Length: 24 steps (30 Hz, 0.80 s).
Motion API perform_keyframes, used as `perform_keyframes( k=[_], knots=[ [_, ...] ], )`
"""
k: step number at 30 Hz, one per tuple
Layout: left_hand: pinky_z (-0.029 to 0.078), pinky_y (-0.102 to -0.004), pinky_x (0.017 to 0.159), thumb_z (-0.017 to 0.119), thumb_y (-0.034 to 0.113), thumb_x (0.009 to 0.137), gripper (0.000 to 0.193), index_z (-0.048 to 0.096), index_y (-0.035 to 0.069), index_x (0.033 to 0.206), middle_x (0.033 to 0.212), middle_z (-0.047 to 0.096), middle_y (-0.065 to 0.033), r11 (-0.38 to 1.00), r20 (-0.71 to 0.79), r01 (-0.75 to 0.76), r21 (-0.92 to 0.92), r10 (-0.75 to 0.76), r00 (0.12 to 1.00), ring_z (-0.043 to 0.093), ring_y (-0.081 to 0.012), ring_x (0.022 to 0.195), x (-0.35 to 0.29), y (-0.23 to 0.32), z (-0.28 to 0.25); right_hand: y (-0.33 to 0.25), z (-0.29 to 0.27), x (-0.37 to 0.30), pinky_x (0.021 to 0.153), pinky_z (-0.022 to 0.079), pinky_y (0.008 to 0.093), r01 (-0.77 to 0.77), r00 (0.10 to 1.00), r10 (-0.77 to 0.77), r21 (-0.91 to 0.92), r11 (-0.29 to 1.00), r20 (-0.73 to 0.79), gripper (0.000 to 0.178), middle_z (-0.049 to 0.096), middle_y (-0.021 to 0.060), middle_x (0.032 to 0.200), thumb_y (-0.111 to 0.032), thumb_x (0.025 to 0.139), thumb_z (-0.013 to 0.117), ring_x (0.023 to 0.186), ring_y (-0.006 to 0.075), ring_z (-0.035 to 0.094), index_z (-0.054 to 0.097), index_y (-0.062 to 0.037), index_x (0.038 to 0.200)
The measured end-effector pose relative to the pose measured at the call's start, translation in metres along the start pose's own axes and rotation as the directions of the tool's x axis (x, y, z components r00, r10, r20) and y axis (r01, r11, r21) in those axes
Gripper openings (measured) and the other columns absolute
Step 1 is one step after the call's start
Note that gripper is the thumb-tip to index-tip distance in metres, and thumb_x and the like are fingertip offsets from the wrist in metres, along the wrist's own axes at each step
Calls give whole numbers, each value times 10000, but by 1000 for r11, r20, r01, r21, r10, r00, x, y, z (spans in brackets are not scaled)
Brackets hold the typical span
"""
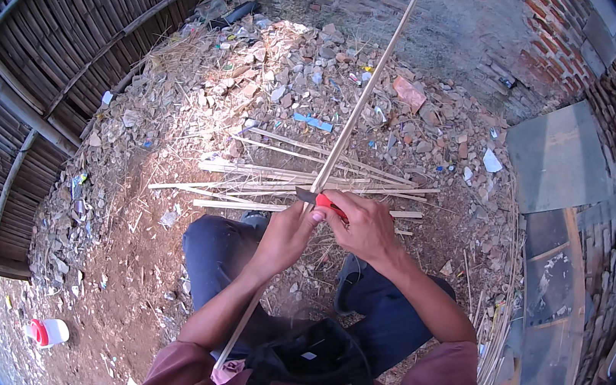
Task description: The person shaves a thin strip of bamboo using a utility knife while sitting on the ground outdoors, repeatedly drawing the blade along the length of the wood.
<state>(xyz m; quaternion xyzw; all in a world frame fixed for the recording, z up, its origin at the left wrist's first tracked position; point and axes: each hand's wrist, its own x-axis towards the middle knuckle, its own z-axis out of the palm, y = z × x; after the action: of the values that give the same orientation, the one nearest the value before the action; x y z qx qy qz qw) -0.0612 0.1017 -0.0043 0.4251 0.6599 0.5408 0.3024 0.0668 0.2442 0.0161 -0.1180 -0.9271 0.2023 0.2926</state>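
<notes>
Knife with a red handle and a short dark blade [325, 201] sits in the right hand [367, 227], whose fingers are closed around the handle. Its blade lies across a long, narrow, pale strip of wood or bamboo [367, 92]; whether the edge bites into the surface cannot be told. The left hand [286, 232] is closed on that same strip just below the blade, its thumb close beside the right hand. From this grip the strip slants up and away to the right toward the wall, while its lower part passes under the left forearm and ends near the person's maroon shirt [442, 382].

Beyond the hands, a loose pile of similar pale, thin strips [264, 172] lies crosswise on the ground, several overlapping at shallow angles. The person's knees, in dark blue trousers [212, 250], are bent on either side of the forearms. Broken brick and stone rubble [284, 74] spreads behind the pile, up to a weathered brick wall [421, 22]. A fence of dark upright slats [74, 33] stands at left; a white and red container [54, 332] lies on the brown soil at lower left.
</notes>
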Motion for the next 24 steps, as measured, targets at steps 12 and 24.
perform_keyframes(
  k=[12, 24],
  knots=[
    [465, -413, 620, 543, 340, 1118, 402, 673, -38, 1073, 641, 566, -168, 984, -22, 157, 89, -156, 988, 521, -172, 610, 6, 0, 6, -16, -7, 5, 576, 583, 428, -164, 986, 164, -74, 984, -8, 203, 771, 100, 876, -263, 999, 670, 697, 311, 749, 699, -108, 1128],
    [423, -421, 589, 569, 367, 1104, 451, 602, -41, 914, 639, 555, -129, 984, -120, 28, 177, -7, 993, 469, -189, 598, 4, -3, 10, 1, -18, 10, 682, 578, 470, -133, 984, 127, 43, 990, 129, 264, 772, 133, 920, -344, 989, 675, 809, 355, 740, 748, -126, 1120]
  ],
)
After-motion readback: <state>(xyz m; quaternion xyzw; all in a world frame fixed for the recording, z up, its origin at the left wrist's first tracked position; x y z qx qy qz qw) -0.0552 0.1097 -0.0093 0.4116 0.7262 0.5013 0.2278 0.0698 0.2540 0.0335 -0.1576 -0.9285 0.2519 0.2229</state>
